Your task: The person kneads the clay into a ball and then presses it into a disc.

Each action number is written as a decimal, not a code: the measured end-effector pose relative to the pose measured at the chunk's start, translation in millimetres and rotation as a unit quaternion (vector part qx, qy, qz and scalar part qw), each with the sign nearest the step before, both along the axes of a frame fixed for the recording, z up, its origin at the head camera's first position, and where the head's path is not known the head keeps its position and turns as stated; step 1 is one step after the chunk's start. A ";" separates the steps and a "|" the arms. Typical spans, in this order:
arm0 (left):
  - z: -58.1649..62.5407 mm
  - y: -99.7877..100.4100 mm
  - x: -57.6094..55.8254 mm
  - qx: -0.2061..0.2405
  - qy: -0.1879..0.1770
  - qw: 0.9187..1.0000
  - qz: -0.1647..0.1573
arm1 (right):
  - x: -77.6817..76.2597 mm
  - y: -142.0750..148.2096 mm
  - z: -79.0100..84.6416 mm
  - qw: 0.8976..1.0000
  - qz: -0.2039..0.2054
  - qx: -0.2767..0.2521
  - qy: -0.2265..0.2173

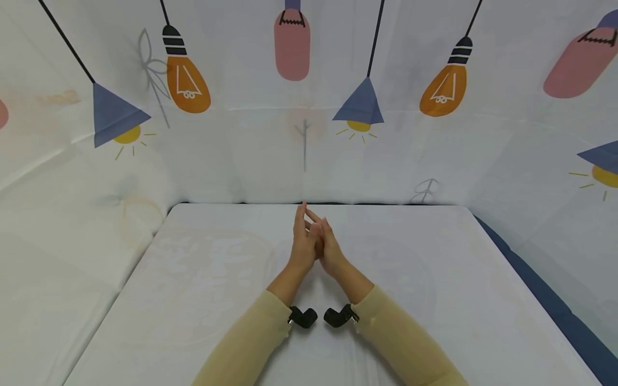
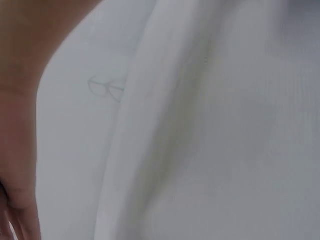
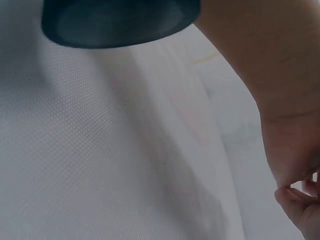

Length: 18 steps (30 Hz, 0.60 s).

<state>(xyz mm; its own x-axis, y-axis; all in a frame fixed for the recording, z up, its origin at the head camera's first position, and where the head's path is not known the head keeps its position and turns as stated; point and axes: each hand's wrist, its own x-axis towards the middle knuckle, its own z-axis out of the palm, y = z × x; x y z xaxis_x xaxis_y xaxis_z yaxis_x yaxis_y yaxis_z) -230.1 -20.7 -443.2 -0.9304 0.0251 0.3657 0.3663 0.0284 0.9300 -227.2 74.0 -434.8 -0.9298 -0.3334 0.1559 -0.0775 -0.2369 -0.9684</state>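
Leaned left hand (image 1: 301,246), with fingers mostly straight, against right hand (image 1: 333,254), also mostly straight and not squeezing, with tips together like a tent, maybe to prop each other up, over the white surface (image 1: 434,279).

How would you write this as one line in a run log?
left grip: touching right grip | held object: none visible | place: over white table | backdrop: printed blue lamps, orange bulbs
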 end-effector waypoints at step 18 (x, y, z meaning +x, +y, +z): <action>-19.8 -5.5 -1.7 -0.080 -0.017 0.994 -0.077 | -1.0 11.7 13.1 0.995 -0.054 -0.054 0.064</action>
